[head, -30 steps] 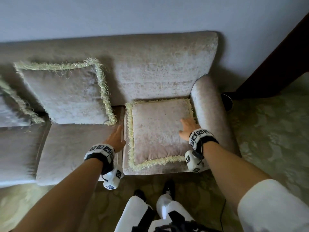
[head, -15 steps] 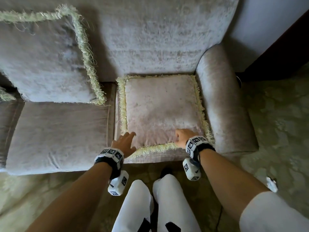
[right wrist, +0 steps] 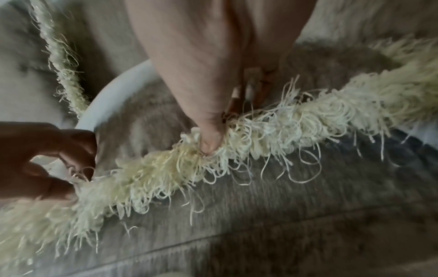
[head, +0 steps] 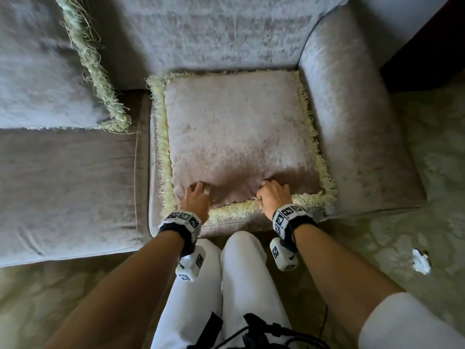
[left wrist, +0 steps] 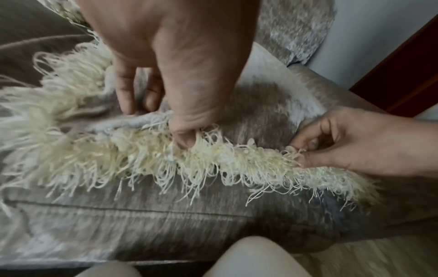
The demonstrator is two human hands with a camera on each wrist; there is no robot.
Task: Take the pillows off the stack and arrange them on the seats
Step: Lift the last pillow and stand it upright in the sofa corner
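**Both hands clamped on front edge of fringed pillow at sofa's right end**

A square, taupe pillow with a cream fringe lies flat on the right-hand seat cushion of a velvet sofa, its back edge against the backrest and its right edge beside the padded armrest. The left hand grips the pillow at its front-left corner, fingers curled into the fabric above and the thumb pressed into the fringe. The right hand grips the front edge right of centre, its thumb buried in the fringe and its fingers curled over the pillow's top. The two hands are set apart along that edge, with a stretch of fringe between them. The fabric dimples under both grips.

A second fringed pillow leans upright against the backrest over the neighbouring seat, to the left, apart from the hands. The person's legs in white trousers stand close against the sofa's front edge, between the forearms. A pale patterned carpet covers the floor, with a small white scrap lying on it at the right.
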